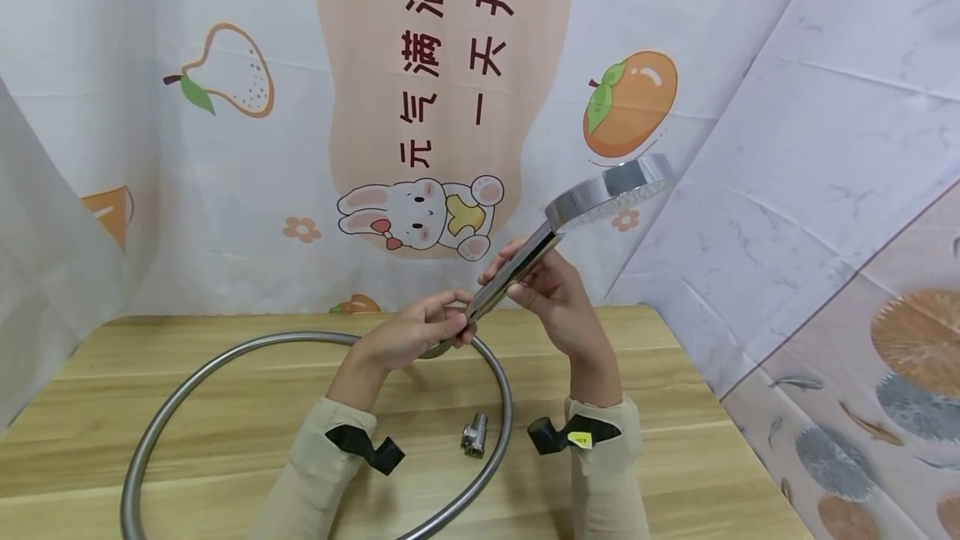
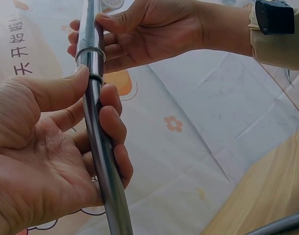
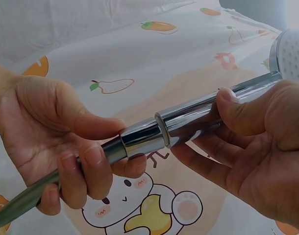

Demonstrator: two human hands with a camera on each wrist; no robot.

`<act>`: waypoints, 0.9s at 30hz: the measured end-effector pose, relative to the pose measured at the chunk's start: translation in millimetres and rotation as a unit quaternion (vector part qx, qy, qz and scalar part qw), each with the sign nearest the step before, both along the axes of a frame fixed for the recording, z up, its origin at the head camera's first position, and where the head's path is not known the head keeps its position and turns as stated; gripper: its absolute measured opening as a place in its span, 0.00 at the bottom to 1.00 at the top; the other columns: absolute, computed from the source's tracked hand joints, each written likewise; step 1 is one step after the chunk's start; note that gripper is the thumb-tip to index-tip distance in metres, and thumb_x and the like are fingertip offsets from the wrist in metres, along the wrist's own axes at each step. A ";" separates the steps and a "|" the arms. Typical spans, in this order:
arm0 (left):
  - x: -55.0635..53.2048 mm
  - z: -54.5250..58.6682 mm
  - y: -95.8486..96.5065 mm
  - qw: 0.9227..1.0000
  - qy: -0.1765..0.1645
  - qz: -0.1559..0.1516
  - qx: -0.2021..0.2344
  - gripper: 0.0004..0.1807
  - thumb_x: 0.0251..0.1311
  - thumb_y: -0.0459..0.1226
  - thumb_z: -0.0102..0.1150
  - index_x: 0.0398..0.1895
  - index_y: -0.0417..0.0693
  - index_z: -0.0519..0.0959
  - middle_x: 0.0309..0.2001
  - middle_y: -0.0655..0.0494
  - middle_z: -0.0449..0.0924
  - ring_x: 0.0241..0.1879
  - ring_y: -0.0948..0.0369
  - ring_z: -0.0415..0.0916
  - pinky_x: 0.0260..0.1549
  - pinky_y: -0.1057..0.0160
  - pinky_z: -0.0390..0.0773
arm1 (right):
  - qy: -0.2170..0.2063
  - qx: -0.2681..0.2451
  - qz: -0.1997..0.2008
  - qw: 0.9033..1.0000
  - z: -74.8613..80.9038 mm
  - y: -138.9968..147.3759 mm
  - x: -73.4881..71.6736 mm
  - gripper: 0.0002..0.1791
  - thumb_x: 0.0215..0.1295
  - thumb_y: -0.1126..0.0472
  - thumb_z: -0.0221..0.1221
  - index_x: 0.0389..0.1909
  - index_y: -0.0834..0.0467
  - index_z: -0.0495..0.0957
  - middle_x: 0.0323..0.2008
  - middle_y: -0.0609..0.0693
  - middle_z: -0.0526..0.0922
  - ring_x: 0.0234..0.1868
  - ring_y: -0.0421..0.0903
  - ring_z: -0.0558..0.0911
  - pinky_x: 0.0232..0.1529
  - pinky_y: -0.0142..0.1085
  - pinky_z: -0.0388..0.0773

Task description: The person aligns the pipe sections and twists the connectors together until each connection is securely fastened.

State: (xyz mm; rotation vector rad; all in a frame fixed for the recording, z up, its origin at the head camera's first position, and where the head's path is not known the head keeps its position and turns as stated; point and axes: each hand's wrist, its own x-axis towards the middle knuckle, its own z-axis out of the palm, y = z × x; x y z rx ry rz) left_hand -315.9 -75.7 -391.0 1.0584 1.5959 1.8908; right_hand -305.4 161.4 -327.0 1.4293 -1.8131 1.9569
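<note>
My right hand (image 1: 557, 298) grips the chrome handle of a shower head (image 1: 611, 190), which tilts up to the right above the table. My left hand (image 1: 411, 330) pinches the end of a grey metal shower hose (image 2: 106, 161) right at the foot of that handle. In the right wrist view the hose's chrome collar (image 3: 142, 137) lines up with the handle's end, and a thin ring shows where they meet. The left thumb and fingers curl round the collar and hose. Right thumb and fingers hold the handle from both sides.
The rest of the hose (image 1: 142, 448) loops widely over the wooden table (image 1: 675, 457). Inside the loop lies a small chrome valve fitting (image 1: 474, 436). A printed cloth (image 1: 247, 190) hangs behind the table, and more cloth (image 1: 750, 190) hangs on the right.
</note>
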 end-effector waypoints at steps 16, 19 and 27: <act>2.6 -0.2 0.6 1.000 0.004 0.014 0.005 0.16 0.72 0.51 0.56 0.56 0.56 0.70 0.33 0.61 0.77 0.36 0.62 0.71 0.43 0.65 0.70 | -0.004 -0.007 0.003 1.000 1.3 -3.6 2.9 0.16 0.73 0.67 0.56 0.59 0.59 0.72 0.51 0.50 0.85 0.56 0.46 0.85 0.57 0.37 0.82; 2.4 -0.1 0.9 1.000 0.008 0.017 0.003 0.16 0.72 0.51 0.56 0.56 0.57 0.69 0.32 0.61 0.77 0.36 0.62 0.71 0.43 0.65 0.70 | -0.003 -0.015 0.018 1.000 1.8 -5.4 3.1 0.17 0.73 0.70 0.55 0.60 0.59 0.71 0.51 0.50 0.85 0.56 0.46 0.85 0.57 0.37 0.82; 2.2 1.0 1.8 1.000 0.009 0.022 -0.001 0.14 0.76 0.42 0.53 0.58 0.45 0.71 0.35 0.59 0.78 0.37 0.63 0.73 0.44 0.66 0.73 | 0.001 -0.023 0.024 0.999 3.0 -6.4 3.3 0.16 0.73 0.67 0.55 0.59 0.57 0.72 0.48 0.50 0.84 0.53 0.44 0.85 0.56 0.35 0.82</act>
